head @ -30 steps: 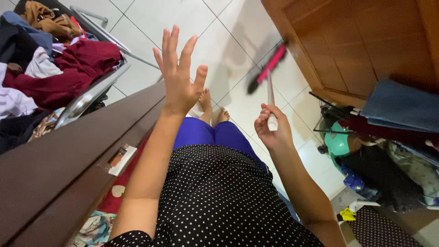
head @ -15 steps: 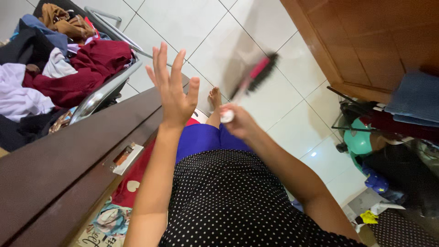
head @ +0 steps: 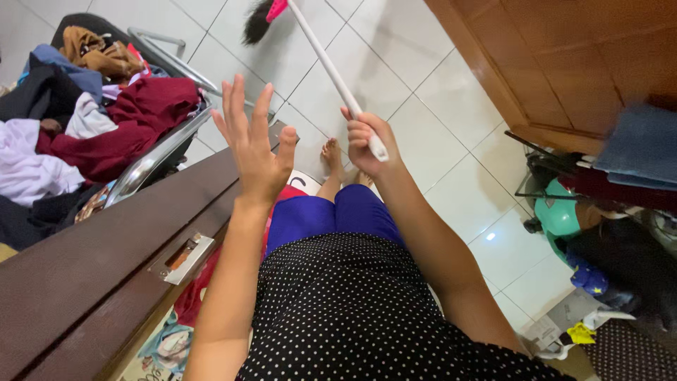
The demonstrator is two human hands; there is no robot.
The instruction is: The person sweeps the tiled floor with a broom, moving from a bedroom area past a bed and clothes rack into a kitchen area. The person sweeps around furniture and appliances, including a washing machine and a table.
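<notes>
The right hand (head: 368,144) has its fingers wrapped tight around the white handle of the broom (head: 331,70), whose dark bristle head has swung from near the feet up to the top of view, over the white tiled floor (head: 437,127). The left hand (head: 255,152) stays raised with fingers spread and empty, above the edge of the dark wooden door (head: 106,261).

The broom (head: 321,56) in the right hand (head: 367,141) has a smooth white handle that looks like plastic, and dark soft bristles. The floor (head: 437,92) is glossy white tile. The door (head: 106,261) is dark matt wood with a shiny metal plate (head: 181,258). The cabinet (head: 564,56) is polished brown wood. The clothes (head: 106,120) are soft cloth.
</notes>
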